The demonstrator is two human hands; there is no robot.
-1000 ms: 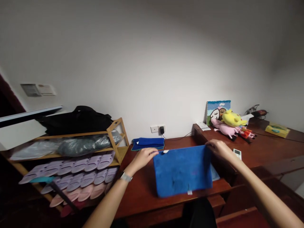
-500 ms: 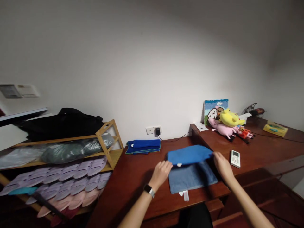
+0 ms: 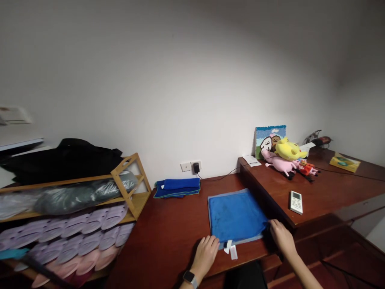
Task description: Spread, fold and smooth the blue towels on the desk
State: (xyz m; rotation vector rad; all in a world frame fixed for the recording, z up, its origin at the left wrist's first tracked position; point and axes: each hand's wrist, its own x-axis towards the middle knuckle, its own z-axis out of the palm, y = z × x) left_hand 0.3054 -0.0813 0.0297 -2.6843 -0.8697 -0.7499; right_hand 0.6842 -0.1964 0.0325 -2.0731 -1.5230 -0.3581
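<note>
A bright blue towel (image 3: 236, 214) lies spread out on top of a grey-blue towel (image 3: 252, 239) of nearly the same size on the brown desk (image 3: 168, 237). My left hand (image 3: 206, 253), with a watch (image 3: 190, 277) at the wrist, is closed on the near left corner of the blue towel. At its near right corner, my right hand (image 3: 282, 239) pinches the cloth. Two white tags (image 3: 234, 252) stick out from the near edge between my hands. The fingertips are partly hidden by the hands and shadow.
Folded dark blue towels (image 3: 180, 186) lie near the wall. On the raised right section are a remote control (image 3: 296, 202), plush toys (image 3: 282, 162), a picture (image 3: 270, 138) and a yellow tissue pack (image 3: 344, 162). A shoe rack (image 3: 141, 200) with slippers stands left. A plug's cable (image 3: 221, 178) runs along the back.
Both hands have come down and nearer to me with the blue towel. Held raised and folded over before, it now lies flat over the grey-blue towel.
</note>
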